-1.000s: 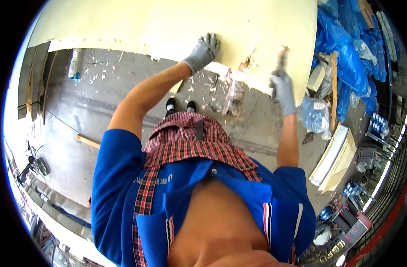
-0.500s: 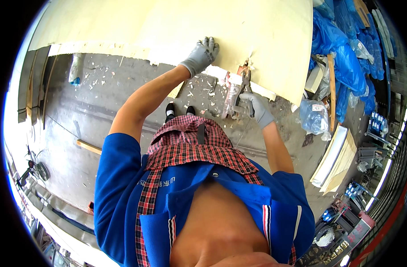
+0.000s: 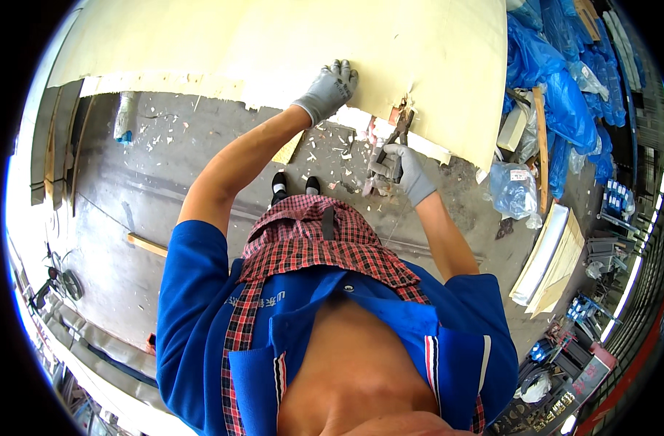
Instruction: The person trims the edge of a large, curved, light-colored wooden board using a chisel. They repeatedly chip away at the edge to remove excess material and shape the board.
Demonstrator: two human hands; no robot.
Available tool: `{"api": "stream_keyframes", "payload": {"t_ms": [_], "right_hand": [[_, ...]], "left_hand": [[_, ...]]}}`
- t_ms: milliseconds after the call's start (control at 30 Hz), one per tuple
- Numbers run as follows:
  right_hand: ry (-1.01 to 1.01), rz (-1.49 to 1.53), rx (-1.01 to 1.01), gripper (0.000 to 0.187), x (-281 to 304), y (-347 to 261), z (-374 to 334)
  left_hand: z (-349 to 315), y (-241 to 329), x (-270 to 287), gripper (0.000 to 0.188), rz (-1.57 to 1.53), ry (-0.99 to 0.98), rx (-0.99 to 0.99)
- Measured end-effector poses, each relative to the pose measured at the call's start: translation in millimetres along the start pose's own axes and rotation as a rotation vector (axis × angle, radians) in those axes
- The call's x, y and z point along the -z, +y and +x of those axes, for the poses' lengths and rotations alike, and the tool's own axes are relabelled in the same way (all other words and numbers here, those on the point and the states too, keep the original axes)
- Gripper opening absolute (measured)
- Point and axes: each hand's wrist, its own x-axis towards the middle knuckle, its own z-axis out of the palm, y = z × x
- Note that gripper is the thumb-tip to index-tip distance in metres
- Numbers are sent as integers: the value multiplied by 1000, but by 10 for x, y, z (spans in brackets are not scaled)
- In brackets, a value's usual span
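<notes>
A large pale-yellow sheet (image 3: 201,43), torn in places along its near edge, spreads across the far side. My left hand (image 3: 330,89), in a grey glove, lies on the sheet close to that edge, fingers stretched out. To its right, my gloved right hand (image 3: 410,173) grips the handles of dark pliers (image 3: 402,131). Their head points away from me, over a broken spot at the sheet's edge where reddish-brown material shows. Whether the jaws bite on anything is too small to tell. Splintered pale bits surround the spot.
Scraps litter the grey floor (image 3: 201,160) around my feet. At the right are blue plastic wrapping (image 3: 564,109), a clear plastic bag (image 3: 512,190), a wooden strip (image 3: 541,145) and long pale panels (image 3: 546,261). A wood piece (image 3: 146,244) and a fan (image 3: 71,285) are at the left.
My right hand has shifted slightly left with the pliers, and their handles have swung so the tool slants more. My left hand stays in place on the sheet.
</notes>
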Motion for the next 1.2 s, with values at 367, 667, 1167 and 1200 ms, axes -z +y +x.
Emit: {"api": "stream_keyframes", "payload": {"t_ms": [367, 667, 1167, 1200], "right_hand": [[229, -310, 224, 21, -29, -7, 124], [-763, 974, -137, 21, -88, -429, -287], [357, -2149, 416, 30, 327, -1156, -261], [344, -2069, 405, 31, 381, -1082, -242]], "left_hand": [[1, 25, -20, 49, 38, 18, -16], [-73, 71, -172, 46, 65, 7, 41], [11, 109, -260, 45, 208, 34, -2], [-18, 131, -232, 45, 200, 30, 7]]}}
